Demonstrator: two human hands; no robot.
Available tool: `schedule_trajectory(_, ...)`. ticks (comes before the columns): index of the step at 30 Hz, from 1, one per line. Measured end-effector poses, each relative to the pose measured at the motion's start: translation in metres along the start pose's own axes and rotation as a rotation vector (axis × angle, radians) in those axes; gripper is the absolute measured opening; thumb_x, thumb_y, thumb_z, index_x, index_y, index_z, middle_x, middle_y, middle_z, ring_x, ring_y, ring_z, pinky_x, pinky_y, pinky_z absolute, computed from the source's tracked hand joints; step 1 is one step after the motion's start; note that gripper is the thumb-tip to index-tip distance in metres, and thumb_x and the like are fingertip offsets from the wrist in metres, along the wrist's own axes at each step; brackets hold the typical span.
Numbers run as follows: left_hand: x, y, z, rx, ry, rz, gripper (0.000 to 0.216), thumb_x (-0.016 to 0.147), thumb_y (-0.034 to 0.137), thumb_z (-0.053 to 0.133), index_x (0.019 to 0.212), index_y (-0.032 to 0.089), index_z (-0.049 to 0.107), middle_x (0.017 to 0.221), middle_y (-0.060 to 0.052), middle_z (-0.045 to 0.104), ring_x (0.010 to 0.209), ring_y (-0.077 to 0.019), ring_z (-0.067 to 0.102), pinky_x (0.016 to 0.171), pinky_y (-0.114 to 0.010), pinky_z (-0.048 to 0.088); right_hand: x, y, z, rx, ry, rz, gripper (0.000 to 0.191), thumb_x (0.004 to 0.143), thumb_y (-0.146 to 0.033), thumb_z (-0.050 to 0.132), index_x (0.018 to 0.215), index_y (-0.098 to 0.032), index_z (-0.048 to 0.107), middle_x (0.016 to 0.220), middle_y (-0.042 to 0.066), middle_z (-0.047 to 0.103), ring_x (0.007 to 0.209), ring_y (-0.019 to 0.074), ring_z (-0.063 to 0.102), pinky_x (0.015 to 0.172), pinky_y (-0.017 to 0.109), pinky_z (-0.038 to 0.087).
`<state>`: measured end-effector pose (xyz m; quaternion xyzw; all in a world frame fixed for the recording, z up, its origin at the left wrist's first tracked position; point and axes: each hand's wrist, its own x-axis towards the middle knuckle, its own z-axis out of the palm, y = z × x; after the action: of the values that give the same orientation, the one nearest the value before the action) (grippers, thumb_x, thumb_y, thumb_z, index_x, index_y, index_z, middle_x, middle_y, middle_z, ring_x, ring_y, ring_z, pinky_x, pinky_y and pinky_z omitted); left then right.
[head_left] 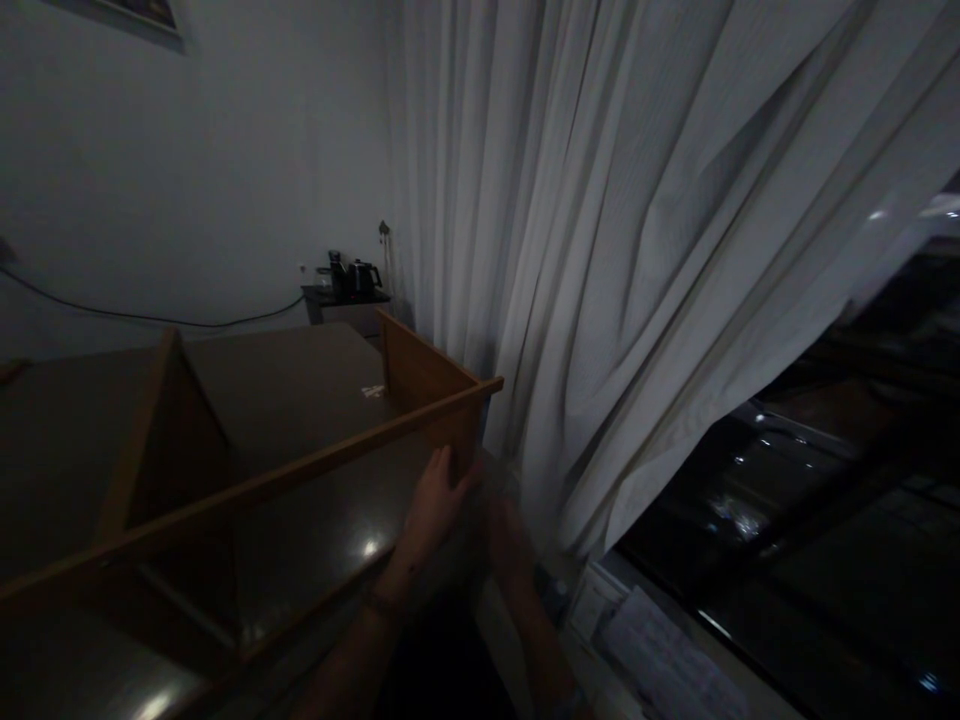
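Observation:
A wooden frame of brown boards (300, 465) stands on the dark, glossy table (300, 370), with one long board and crosswise panels joined to it. My left hand (439, 495) is just below the long board, close to the end panel (429, 365) at the frame's right corner. Its fingers are curled together, and whatever they hold is too dark to make out. Opposite, slightly to the right, my right hand (510, 535) is raised beside the corner, its fingers smeared by motion. Whether either hand touches the wood cannot be seen.
A long white curtain (600, 220) hangs close on the right, before a dark window (810, 520). Papers (660, 650) lie low at the right. A black kettle (364, 277) stands on a small cabinet (349, 312) by the far wall. Another crosswise panel (169, 440) rises at left.

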<state>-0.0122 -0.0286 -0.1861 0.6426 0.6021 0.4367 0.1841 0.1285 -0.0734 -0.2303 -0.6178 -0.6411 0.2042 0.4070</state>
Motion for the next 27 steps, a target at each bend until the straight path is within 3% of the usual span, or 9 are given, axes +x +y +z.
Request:
schedule_trajectory(4, 0.000, 0.000, 0.000, 0.008, 0.005, -0.006, 0.060, 0.086, 0.058, 0.049, 0.128, 0.015, 0.047, 0.131, -0.016, 0.054, 0.121, -0.0286, 0.053, 0.102, -0.041, 0.043, -0.002, 0.002, -0.008, -0.303, 0.026, -0.269, 0.041, 0.100, -0.037, 0.030, 0.091, -0.019, 0.066, 0.083, 0.008, 0.069, 0.078, 0.0200, 0.063, 0.074, 0.029, 0.040)
schedule_trajectory(7, -0.001, 0.001, 0.000, 0.013, 0.008, 0.001, 0.059, 0.086, 0.058, 0.049, 0.127, 0.016, 0.048, 0.129, -0.015, 0.055, 0.121, -0.0284, 0.053, 0.101, -0.041, 0.043, -0.002, 0.004, -0.010, -0.355, 0.053, -0.333, 0.040, 0.100, -0.031, 0.032, 0.088, -0.019, 0.069, 0.081, 0.008, 0.069, 0.079, 0.0198, 0.062, 0.078, 0.030, 0.039)
schedule_trajectory(9, -0.001, 0.001, -0.001, 0.011, 0.010, 0.001, 0.059, 0.086, 0.058, 0.049, 0.128, 0.016, 0.047, 0.129, -0.015, 0.055, 0.121, -0.0279, 0.053, 0.101, -0.041, 0.042, -0.002, 0.004, -0.008, -0.290, 0.066, -0.295, 0.040, 0.099, -0.032, 0.035, 0.084, -0.019, 0.070, 0.080, 0.008, 0.070, 0.078, 0.0188, 0.061, 0.078, 0.029, 0.039)
schedule_trajectory(14, -0.001, 0.003, -0.003, 0.007, -0.013, -0.005, 0.061, 0.088, 0.058, 0.046, 0.130, 0.014, 0.045, 0.131, -0.016, 0.053, 0.121, -0.0277, 0.053, 0.100, -0.040, 0.043, -0.004, -0.004, 0.005, 0.141, 0.015, 0.057, 0.058, 0.095, -0.053, 0.034, 0.067, -0.015, 0.067, 0.061, 0.004, 0.064, 0.055, 0.0137, 0.055, 0.055, 0.023, 0.037)
schedule_trajectory(17, -0.001, 0.003, -0.002, 0.012, -0.006, -0.009, 0.062, 0.088, 0.058, 0.046, 0.131, 0.013, 0.044, 0.132, -0.016, 0.052, 0.121, -0.0281, 0.052, 0.101, -0.041, 0.043, -0.006, -0.009, 0.009, 0.327, -0.001, 0.160, 0.065, 0.088, -0.065, 0.035, 0.061, -0.014, 0.065, 0.054, 0.002, 0.060, 0.050, 0.0132, 0.051, 0.049, 0.023, 0.035)
schedule_trajectory(27, -0.001, 0.001, -0.002, 0.016, 0.014, 0.021, 0.058, 0.088, 0.055, 0.048, 0.129, 0.015, 0.046, 0.126, -0.014, 0.056, 0.117, -0.0269, 0.055, 0.099, -0.040, 0.045, -0.006, -0.010, 0.004, 0.366, -0.063, 0.088, 0.065, 0.088, -0.068, 0.032, 0.078, -0.014, 0.068, 0.067, 0.006, 0.067, 0.060, 0.0166, 0.057, 0.053, 0.024, 0.040)
